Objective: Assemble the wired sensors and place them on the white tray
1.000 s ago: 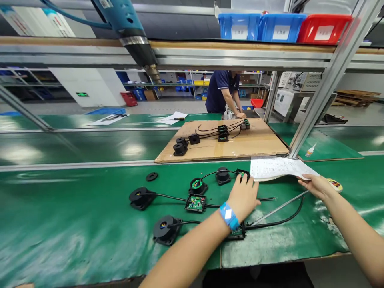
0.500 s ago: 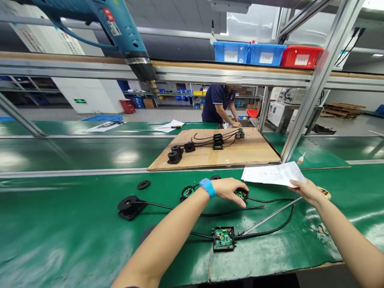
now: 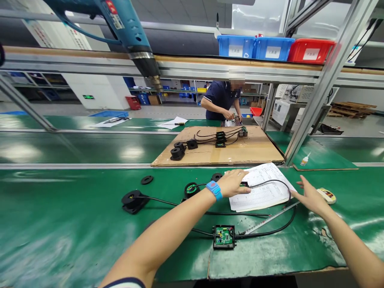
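Observation:
My left hand (image 3: 234, 184), with a blue band at the wrist, has its thumb and fingers around a small black box with a circuit board (image 3: 245, 184), mostly hidden by the hand. From this box a black cable (image 3: 274, 181) curves across printed paper sheets (image 3: 261, 196) that lie on the bench. My right hand (image 3: 312, 196) hovers beside the sheets' right edge, fingers apart and holding nothing. Nearer to me, an uncovered black box with a green circuit board (image 3: 224, 237) has cables on both sides. A round black housing (image 3: 192, 189) showing a green board sits left of my left hand.
A tape measure (image 3: 327, 195) lies right of my right hand, with an extended metal strip (image 3: 270, 219) nearby. Behind, cardboard (image 3: 198, 160) carries wired parts. A power tool (image 3: 132, 36) hangs overhead. A metal post (image 3: 315, 88) stands at right. Across the bench works another person (image 3: 220, 100).
The sheets, held up in my right hand before, now lie flat beneath the cable. My right hand has let go of them and opened. My left hand has shifted slightly.

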